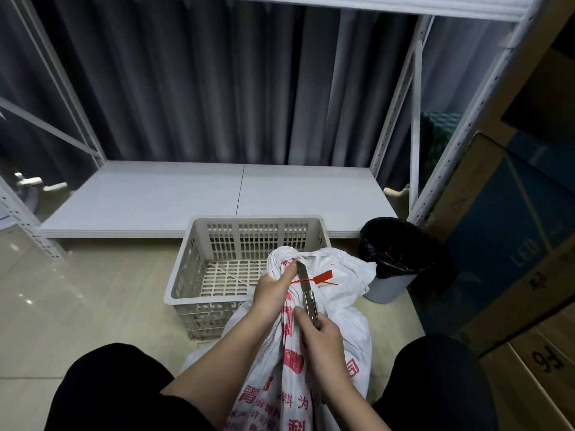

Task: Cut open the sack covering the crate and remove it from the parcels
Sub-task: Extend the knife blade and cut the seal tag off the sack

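A white woven sack (345, 334) with red printing stands between my knees, its neck bunched and tied with a red zip tie (320, 279). My left hand (271, 292) grips the gathered neck just below the tie. My right hand (322, 335) holds a utility knife (306, 290), its blade pointing up and lying against the red tie. What the sack holds is hidden. A beige perforated plastic crate (217, 244) stands on the floor just behind the sack, with nothing visible inside it.
A grey bin with a black liner (392, 259) stands right of the crate. A low white shelf board (186, 197) of a metal rack runs behind. Cardboard boxes (510, 244) are stacked at the right. My knees in black frame the sack.
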{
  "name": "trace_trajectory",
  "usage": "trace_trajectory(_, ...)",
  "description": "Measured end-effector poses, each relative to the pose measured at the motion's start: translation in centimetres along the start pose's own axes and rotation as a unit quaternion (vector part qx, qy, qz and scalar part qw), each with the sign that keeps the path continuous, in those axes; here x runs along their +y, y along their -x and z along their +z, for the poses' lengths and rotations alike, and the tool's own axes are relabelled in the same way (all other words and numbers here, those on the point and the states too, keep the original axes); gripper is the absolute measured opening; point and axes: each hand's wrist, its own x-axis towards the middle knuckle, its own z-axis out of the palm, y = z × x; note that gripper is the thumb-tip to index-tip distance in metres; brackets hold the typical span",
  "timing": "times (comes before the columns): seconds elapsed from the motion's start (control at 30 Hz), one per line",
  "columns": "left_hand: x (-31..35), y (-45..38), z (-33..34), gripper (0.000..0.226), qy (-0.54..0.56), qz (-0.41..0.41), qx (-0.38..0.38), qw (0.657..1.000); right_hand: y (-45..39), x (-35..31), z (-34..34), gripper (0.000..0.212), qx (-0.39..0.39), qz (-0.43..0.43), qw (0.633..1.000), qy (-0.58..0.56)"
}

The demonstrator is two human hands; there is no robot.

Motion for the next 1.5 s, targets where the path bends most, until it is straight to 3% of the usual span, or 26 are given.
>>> trace_trajectory(0.13, -0.5, 0.1, -0.3, 0.034, 0.014, -0.01, 0.012, 1.0, -0.3, -0.9, 0.0, 0.033, -0.035, -0.014, 0.999, -0.033)
trace_trajectory(0.27, -0.5, 0.2, -0.2, 0.043, 0.027, -0.003, 0.031, 0.999, -0.2, -1.0, -0.3, 0.049, -0.098, 0.027, 0.99, -0.097)
trace_trajectory(0.33, -0.6, 0.1, -0.1, 0.049, 0.034, -0.006, 0.039, 0.999, -0.3, -0.7, -0.3, 0.04, -0.116, 0.05, 0.983, -0.134)
trace_trajectory(0.47, -1.0, -0.2, 0.1, 0.045, 0.042, -0.018, 0.044, 0.998, 0.3, -0.1, -0.4, 0.048, -0.116, 0.069, 0.979, -0.15)
trace_trajectory(0.6, -0.9, -0.1, 0.4, 0.062, 0.054, -0.015, 0.047, 0.997, 1.0, -0.6, -0.5, 0.04, -0.119, 0.077, 0.977, -0.161)
trace_trajectory(0.9, -0.8, -0.4, 0.3, 0.069, 0.044, -0.018, 0.043, 0.998, 1.3, -0.5, -0.7, 0.05, -0.115, 0.096, 0.973, -0.173)
trace_trajectory(1.03, -1.0, -0.3, 0.5, 0.058, 0.018, 0.004, 0.04, 0.999, 0.7, -0.7, -1.0, 0.046, -0.099, 0.058, 0.983, -0.143)
trace_trajectory(1.2, -1.1, 0.6, 0.9, 0.06, 0.002, 0.026, 0.062, 0.998, -0.3, -2.2, -1.2, 0.066, -0.066, -0.004, 0.997, -0.043)
trace_trajectory(1.3, -1.1, 0.4, 1.0, 0.051, -0.014, 0.021, 0.076, 0.997, -0.3, -2.8, -1.2, 0.064, -0.078, 0.022, 0.994, -0.079)
trace_trajectory(1.5, -0.9, -0.7, 0.2, 0.053, -0.011, 0.009, 0.071, 0.997, 1.3, -2.0, -1.4, 0.051, -0.141, 0.097, 0.971, -0.168)
